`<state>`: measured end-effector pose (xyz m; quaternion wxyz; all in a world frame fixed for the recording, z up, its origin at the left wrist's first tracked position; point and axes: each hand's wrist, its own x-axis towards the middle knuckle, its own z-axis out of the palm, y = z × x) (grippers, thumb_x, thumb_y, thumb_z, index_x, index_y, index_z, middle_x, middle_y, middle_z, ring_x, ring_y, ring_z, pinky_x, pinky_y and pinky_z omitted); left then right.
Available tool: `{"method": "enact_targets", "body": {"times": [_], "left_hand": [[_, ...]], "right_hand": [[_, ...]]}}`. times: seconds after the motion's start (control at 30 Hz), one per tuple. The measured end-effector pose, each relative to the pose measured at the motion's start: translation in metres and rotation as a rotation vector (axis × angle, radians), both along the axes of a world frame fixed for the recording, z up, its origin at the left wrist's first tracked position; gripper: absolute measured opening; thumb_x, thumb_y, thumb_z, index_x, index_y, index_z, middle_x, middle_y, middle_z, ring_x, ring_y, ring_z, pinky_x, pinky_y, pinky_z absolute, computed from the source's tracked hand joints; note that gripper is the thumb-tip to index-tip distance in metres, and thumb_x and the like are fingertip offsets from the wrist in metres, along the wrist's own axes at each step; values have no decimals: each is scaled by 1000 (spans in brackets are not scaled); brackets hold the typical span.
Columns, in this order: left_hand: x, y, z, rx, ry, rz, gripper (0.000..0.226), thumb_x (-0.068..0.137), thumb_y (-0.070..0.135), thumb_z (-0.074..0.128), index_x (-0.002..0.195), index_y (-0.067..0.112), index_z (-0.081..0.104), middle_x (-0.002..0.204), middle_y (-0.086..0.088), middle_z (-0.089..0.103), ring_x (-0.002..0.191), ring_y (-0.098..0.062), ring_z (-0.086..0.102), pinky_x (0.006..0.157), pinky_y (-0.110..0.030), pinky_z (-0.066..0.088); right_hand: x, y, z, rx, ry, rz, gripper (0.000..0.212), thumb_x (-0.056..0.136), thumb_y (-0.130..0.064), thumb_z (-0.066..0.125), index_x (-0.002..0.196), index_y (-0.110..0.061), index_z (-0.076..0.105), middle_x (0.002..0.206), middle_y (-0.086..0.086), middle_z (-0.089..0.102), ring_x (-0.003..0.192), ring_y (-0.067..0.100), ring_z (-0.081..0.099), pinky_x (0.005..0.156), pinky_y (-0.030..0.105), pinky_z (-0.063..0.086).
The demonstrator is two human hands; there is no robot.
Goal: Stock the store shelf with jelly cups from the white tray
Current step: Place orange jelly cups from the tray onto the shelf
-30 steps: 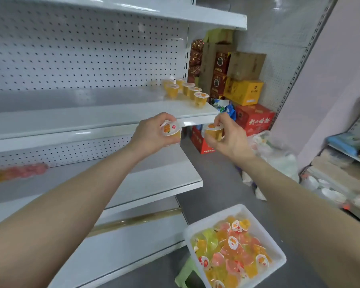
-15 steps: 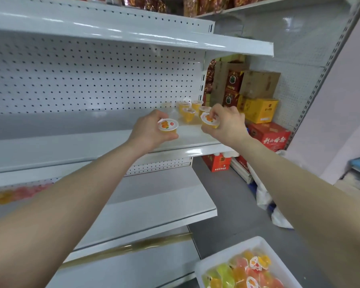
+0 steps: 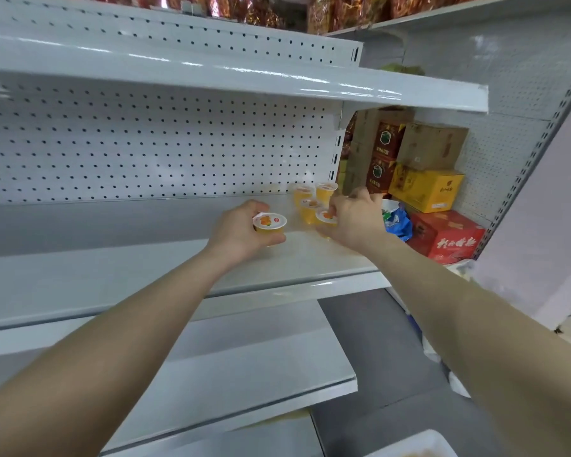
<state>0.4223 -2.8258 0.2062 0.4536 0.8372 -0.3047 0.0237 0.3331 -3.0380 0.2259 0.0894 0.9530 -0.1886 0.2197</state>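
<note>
Orange jelly in a small clear cup with a white printed lid sits in the left hand (image 3: pixel 241 230), whose fingers and thumb curl round the sides of this orange jelly cup (image 3: pixel 269 224). The right hand (image 3: pixel 356 222) pinches a second jelly cup (image 3: pixel 326 216) of the same kind at its fingertips, with the lid facing up.

Half a second ago both hands were over the front part of the shelf (image 3: pixel 112 278). Both have now reached farther in, and the right hand's cup has come down just beside the three jelly cups (image 3: pixel 310 207) already standing at the far right of the shelf. Whether either held cup touches the shelf surface cannot be told, since the hands hide the cup bottoms.

The left hand's cup is near the standing group, to its left and slightly closer to the viewer. The right hand's cup is at the group's near edge.

Behind the cups rises a white pegboard back panel (image 3: pixel 145 146), and an upper shelf (image 3: pixel 211 74) hangs over it. To the right, past the shelf end, are a blue bag (image 3: pixel 396 222), a yellow box (image 3: pixel 426 189) and a red box (image 3: pixel 449 235). Only a corner of the white tray (image 3: pixel 416 446) shows at the near right, where more of it showed before.
</note>
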Motion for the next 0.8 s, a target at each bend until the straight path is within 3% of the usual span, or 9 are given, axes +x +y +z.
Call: {"method": "enact_targets", "body": {"times": [0.2, 0.37, 0.5, 0.57, 0.8], "left_hand": [[-2, -19, 2, 2, -8, -35, 49, 62, 33, 89, 103, 26, 63, 99, 8, 66, 89, -16, 64, 84, -31, 52], [-15, -40, 8, 8, -36, -123, 41, 60, 34, 89, 87, 31, 58, 98, 10, 66, 87, -13, 63, 77, -28, 52], [-30, -62, 5, 35, -58, -241, 43, 60, 39, 88, 87, 30, 57, 112, 9, 67, 93, -13, 64, 81, -31, 54], [-37, -74, 2, 35, -56, -282, 42, 61, 37, 88, 87, 28, 56, 110, 6, 67, 93, -16, 63, 82, -36, 54], [-47, -94, -11, 55, -173, -252, 43, 65, 38, 85, 83, 26, 49, 95, 5, 61, 88, -19, 54, 67, -33, 45]], "right_hand": [[-2, -13, 2, 48, 4, 43, 43, 80, -70, 58, 85, -28, 62, 97, -2, 66, 118, 25, 42, 87, 41, 31], [-14, -31, 12, 95, -173, 125, 36, 94, -52, 51, 93, -24, 73, 110, -2, 70, 117, 26, 46, 86, 41, 33], [-33, -50, 9, 102, -283, 96, 25, 95, -33, 49, 90, -19, 70, 95, -2, 71, 106, 26, 48, 80, 37, 32], [-43, -57, 4, 117, -320, 113, 21, 95, -27, 50, 89, -19, 69, 89, -4, 70, 103, 24, 49, 77, 34, 25], [-56, -69, -10, 36, -338, 95, 17, 96, -29, 52, 94, -21, 67, 95, -5, 69, 99, 23, 51, 76, 31, 23]]}}
